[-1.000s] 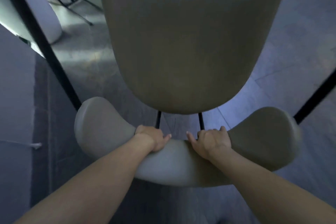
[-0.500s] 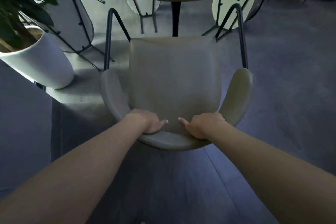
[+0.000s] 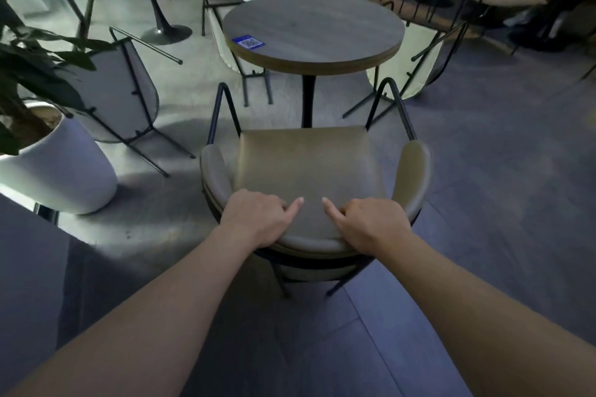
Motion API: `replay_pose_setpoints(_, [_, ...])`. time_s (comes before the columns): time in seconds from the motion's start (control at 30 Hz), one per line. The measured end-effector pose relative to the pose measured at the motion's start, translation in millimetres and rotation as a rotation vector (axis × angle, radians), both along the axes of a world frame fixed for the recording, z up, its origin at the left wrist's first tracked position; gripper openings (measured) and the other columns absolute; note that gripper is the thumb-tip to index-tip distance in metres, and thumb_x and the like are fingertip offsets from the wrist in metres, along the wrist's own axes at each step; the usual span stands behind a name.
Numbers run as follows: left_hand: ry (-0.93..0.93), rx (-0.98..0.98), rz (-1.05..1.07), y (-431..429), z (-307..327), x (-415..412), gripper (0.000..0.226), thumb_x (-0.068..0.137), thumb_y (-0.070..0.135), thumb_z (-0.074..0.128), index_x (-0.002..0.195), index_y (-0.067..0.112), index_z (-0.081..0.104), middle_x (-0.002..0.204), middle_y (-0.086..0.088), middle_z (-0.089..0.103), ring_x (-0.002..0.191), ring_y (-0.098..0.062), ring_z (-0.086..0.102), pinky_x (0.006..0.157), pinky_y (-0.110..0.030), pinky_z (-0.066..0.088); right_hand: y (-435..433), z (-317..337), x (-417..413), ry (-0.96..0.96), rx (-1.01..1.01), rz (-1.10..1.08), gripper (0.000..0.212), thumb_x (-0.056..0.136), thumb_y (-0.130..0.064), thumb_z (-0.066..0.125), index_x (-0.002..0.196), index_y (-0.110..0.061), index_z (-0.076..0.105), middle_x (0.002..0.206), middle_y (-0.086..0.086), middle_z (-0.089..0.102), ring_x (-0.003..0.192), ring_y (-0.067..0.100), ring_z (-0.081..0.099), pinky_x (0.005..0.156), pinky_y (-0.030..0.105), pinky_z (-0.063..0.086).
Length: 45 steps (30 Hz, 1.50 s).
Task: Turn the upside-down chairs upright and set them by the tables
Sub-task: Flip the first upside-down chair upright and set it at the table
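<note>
Grey floor and dim café furniture lie around the round wooden table [image 3: 313, 30], and the chair [image 3: 306, 167] I hold stands upright just in front of it, seat facing it. My left hand [image 3: 254, 219] and right hand [image 3: 371, 224] both grasp the curved padded backrest from above, forefingers stretched out, I think to steer it closer. Beside the table, other chairs [image 3: 119, 93] lie tipped over, with thin black metal legs and smooth pale shells.
</note>
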<state>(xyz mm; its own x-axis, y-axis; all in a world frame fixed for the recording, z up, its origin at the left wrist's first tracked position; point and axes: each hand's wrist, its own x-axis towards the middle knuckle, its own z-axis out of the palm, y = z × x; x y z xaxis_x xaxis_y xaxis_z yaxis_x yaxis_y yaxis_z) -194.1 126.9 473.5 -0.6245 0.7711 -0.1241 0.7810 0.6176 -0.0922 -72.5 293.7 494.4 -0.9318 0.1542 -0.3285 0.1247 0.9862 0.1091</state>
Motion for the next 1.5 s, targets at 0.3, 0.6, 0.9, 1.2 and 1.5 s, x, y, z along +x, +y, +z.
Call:
replay_pose_setpoints(0.3, [0.014,0.265,0.016,33,-7,-61,0.07,0.1,0.063,0.015,0.081,0.028,0.073,0.084,0.001,0.072,0.086,-0.025,0.064,0.069,-0.038,0.037,38,-3,-59,0.029,-0.093,-0.099,0.048,0.108,-0.038,0.022,0.155,-0.049,0.021,0.115,0.003,0.061,0.102,0.03,0.061,0.073,0.04,0.044])
replay_pose_setpoints(0.6, [0.001,0.302,0.068,39,-9,-70,0.071,0.097,0.066,0.015,0.099,0.031,0.076,0.102,0.008,0.073,0.104,-0.015,0.061,0.086,-0.037,0.044,43,-13,-67,0.346,-0.206,-0.32,0.064,0.102,-0.063,0.026,0.061,-0.02,0.05,0.06,-0.001,0.053,0.057,0.018,0.048,0.056,0.036,0.036])
replay_pose_setpoints(0.9, [-0.008,0.31,0.065,47,-11,-87,0.071,0.097,0.066,0.014,0.096,0.032,0.076,0.101,0.008,0.072,0.104,-0.017,0.061,0.082,-0.038,0.043,49,-10,-81,0.306,-0.183,-0.312,0.056,0.103,-0.06,0.026,0.069,-0.022,0.049,0.066,-0.002,0.057,0.065,0.021,0.054,0.063,0.036,0.044])
replay_pose_setpoints(1.2, [-0.021,0.265,0.078,46,-8,-85,0.068,0.098,0.063,0.015,0.087,0.03,0.073,0.085,0.005,0.068,0.087,-0.021,0.061,0.07,-0.037,0.036,48,-10,-81,0.269,-0.194,-0.371,0.06,0.1,-0.065,0.028,0.076,-0.025,0.066,0.07,-0.005,0.062,0.065,0.015,0.056,0.058,0.033,0.04])
replay_pose_setpoints(1.5, [-0.295,0.356,-0.044,106,130,-68,0.028,0.098,0.045,0.048,0.086,0.029,0.067,0.088,0.006,0.07,0.085,-0.02,0.066,0.072,-0.038,0.055,89,145,-49,0.533,-0.319,-0.396,0.028,0.102,-0.044,0.05,0.095,-0.024,0.069,0.089,-0.007,0.065,0.082,0.016,0.06,0.069,0.039,0.055])
